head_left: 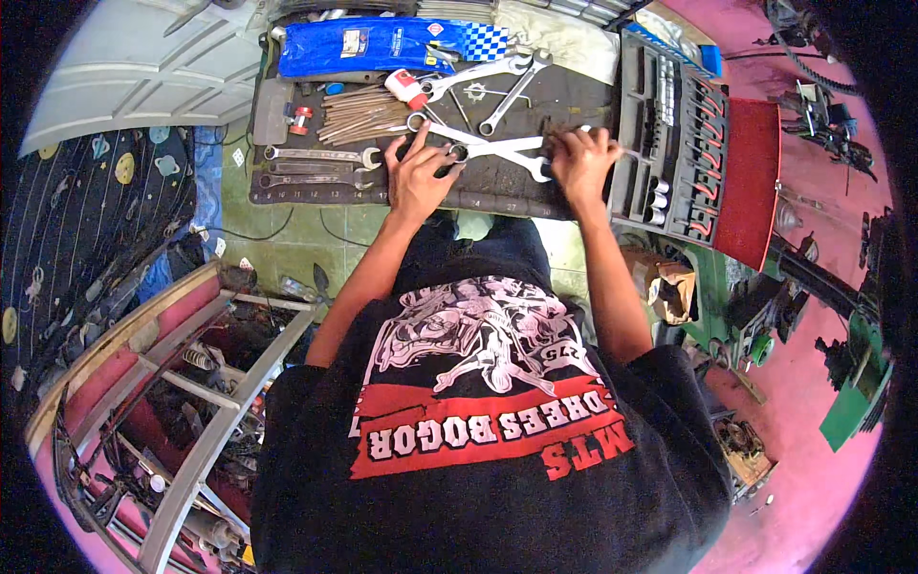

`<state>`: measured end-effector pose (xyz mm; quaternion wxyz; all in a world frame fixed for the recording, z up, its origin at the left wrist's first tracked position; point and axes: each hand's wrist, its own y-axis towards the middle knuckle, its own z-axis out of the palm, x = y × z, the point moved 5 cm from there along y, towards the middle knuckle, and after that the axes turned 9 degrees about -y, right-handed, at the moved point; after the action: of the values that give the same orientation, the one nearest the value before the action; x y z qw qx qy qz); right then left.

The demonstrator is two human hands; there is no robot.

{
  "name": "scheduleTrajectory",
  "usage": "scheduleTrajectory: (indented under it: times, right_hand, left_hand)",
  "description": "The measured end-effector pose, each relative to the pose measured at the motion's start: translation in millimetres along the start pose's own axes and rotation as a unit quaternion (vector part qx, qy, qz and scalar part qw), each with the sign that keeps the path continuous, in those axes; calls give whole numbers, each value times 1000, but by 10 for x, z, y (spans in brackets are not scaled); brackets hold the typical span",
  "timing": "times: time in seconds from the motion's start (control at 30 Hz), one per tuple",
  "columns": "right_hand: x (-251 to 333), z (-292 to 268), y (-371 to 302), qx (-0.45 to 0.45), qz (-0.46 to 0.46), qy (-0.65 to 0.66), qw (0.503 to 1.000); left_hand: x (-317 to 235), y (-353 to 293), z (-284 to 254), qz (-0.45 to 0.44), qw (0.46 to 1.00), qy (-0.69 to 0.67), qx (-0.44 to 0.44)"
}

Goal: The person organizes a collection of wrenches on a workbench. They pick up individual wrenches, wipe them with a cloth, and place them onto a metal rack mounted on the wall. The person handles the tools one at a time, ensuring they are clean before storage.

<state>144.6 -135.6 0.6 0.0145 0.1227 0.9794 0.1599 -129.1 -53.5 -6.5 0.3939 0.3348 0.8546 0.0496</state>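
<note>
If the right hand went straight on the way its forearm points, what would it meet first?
The right hand, at one end of a silver wrench, would probably cross bare dark mat and first meet the pale, crumpled covering beyond; the hand's height above the mat is unclear.

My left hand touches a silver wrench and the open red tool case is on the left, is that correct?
Not quite: the tool case is on the right, as the head view shows. Your left hand does touch a silver wrench.
</note>
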Motion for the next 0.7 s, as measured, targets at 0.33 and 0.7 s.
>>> scheduleTrajectory:
  times: [0.33, 0.7]
  right_hand:
    - [960, -214, 102, 98, -54, 69, 991]
    - [501, -142, 52, 54, -7, 16, 998]
  left_hand:
    - [-12, 6, -16, 7, 1000, 7, -2]
    - [-3, 5, -2, 14, 1000, -1, -8]
